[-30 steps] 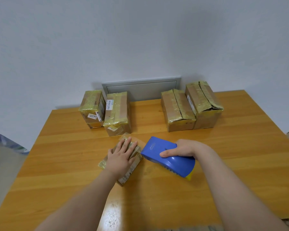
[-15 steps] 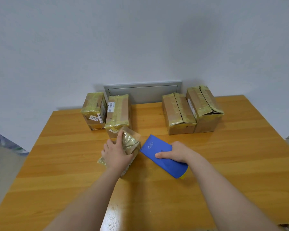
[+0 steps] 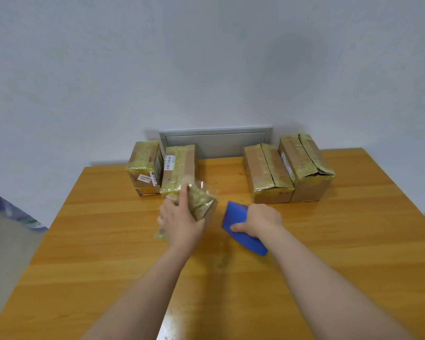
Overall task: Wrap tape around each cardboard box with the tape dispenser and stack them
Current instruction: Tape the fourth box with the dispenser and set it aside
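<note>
Boxes number five, all brown cardboard wrapped in yellowish tape. Four stand along the far edge of the wooden counter (image 3: 108, 241) in two pairs. The far-left box (image 3: 145, 165) and the second box (image 3: 179, 168) stand close side by side on the left. The third box (image 3: 265, 173) and the far-right box (image 3: 304, 163) stand pressed together on the right. A bare strip of counter lies between the pairs.

The fifth box (image 3: 203, 204) is smaller and is held in the left hand (image 3: 182, 222), just in front of the second box. It is tilted up on end and blurred. The hand's fingers curl round it from the near side, with the index finger stretched up along its face. Its upper corner overlaps the foot of the second box in this view; whether the two touch cannot be told.

One tape dispenser (image 3: 241, 239), blue, is just to the right of the fifth box and apart from it. The right hand (image 3: 260, 220) grips it from above, fingers curled over the top and thumb laid across the near side, hiding its middle. Whether it rests on the counter or is lifted off it cannot be told.

Two bare forearms reach in from the bottom edge. One grey panel (image 3: 216, 141) is set in the pale wall (image 3: 206, 57) behind the counter, its left end partly hidden by the second box.
</note>
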